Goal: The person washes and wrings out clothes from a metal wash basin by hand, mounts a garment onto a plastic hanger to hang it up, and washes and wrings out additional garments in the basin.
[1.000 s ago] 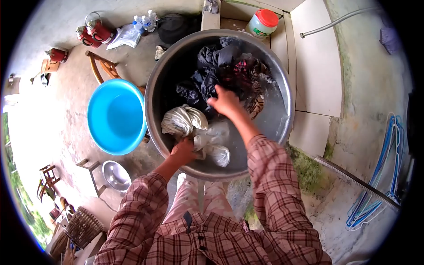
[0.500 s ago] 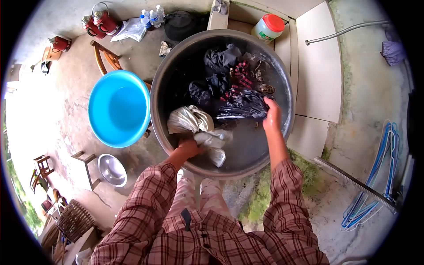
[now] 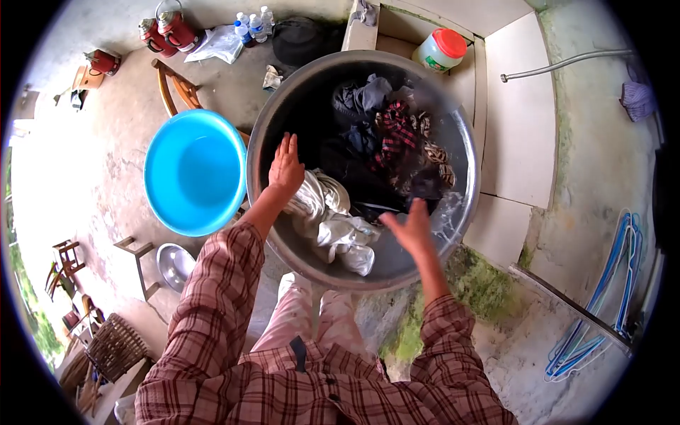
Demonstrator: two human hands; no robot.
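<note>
A big grey metal tub (image 3: 453, 248) of water and wet laundry stands before me. My left hand (image 3: 287, 170) is open at the tub's left inner side, fingers stretched away from me, above a white cloth (image 3: 328, 195). My right hand (image 3: 412, 228) is open over the lower right of the water, thumb spread, with a dark cloth (image 3: 427, 183) just beyond its fingertips. Farther back lie a red-and-black checked cloth (image 3: 399, 133), a dark grey garment (image 3: 363, 98) and a brown patterned cloth (image 3: 435, 152). Splashed water streaks the right inner wall.
A blue plastic basin (image 3: 195, 173) with water rests left of the tub. Below it is a small metal bowl (image 3: 175, 267). A red-lidded jar (image 3: 440, 49) sits on the ledge behind. Blue hangers (image 3: 602, 297) are at right; red thermoses (image 3: 177, 32) stand at the back left.
My right hand has let go of the dark cloth and moved left and toward me. My left hand has left the white cloth's near side and moved up along the tub, fingers now straight.
</note>
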